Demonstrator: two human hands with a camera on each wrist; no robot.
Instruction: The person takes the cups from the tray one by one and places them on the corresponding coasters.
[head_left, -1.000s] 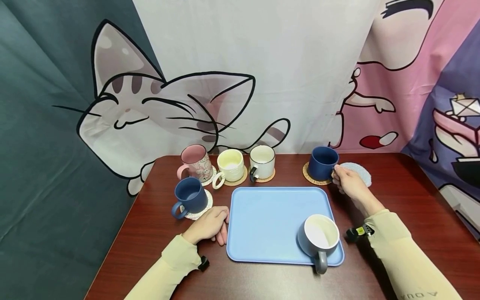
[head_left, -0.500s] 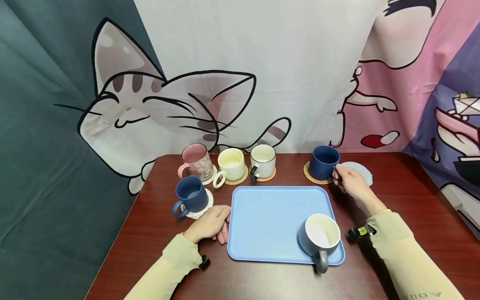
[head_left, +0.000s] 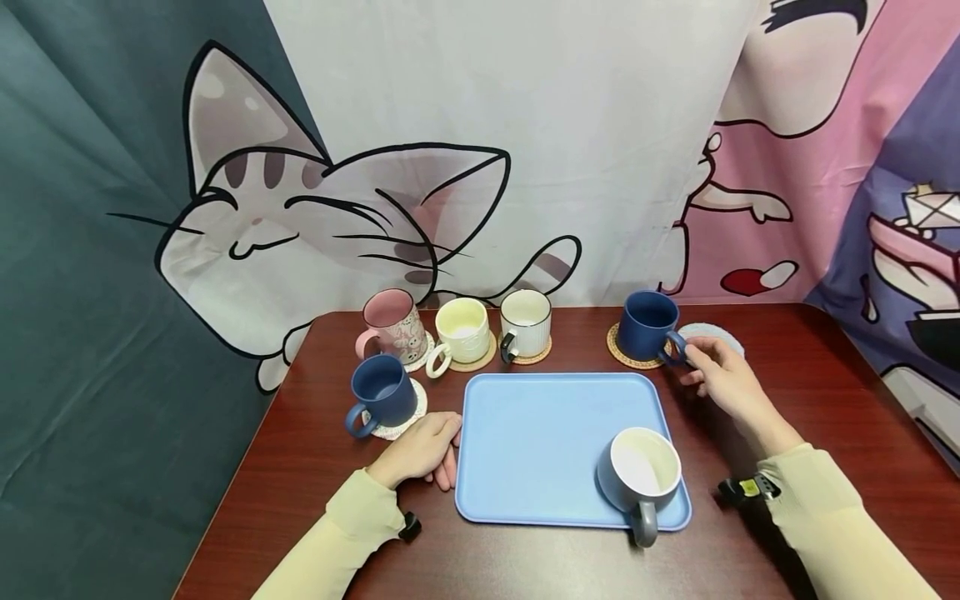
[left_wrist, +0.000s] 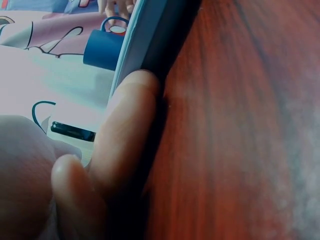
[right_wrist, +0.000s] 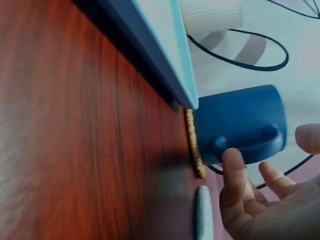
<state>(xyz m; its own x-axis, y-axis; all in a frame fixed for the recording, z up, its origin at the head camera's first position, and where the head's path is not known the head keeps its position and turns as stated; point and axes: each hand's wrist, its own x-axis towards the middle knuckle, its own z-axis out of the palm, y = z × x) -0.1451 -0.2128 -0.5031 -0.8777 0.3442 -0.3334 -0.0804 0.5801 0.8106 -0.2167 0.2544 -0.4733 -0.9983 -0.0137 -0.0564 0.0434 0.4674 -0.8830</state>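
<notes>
At the back right, a dark blue mug [head_left: 647, 327] stands upright on a round woven coaster [head_left: 622, 357], its handle turned toward my right hand [head_left: 729, 382]. That hand has loosened from the handle. In the right wrist view the thumb [right_wrist: 309, 138] is apart from it, while one fingertip [right_wrist: 232, 157] is right at the handle. My left hand [head_left: 420, 446] rests on the table against the left edge of a light blue tray [head_left: 540, 442]. In the left wrist view its finger [left_wrist: 127, 120] touches the tray's side. A grey mug with a white inside [head_left: 637, 471] stands at the tray's front right corner.
On coasters along the back left stand a pink mug [head_left: 395, 325], a pale yellow mug [head_left: 461, 331] and a white mug with a black handle [head_left: 525, 325]. Another blue mug [head_left: 382, 390] is left of the tray. A light blue coaster [head_left: 712, 335] lies behind my right hand.
My right hand has let go of the blue mug's handle and drawn back a little to the right, fingers spreading. The mug stays on its coaster; the left hand has not moved.
</notes>
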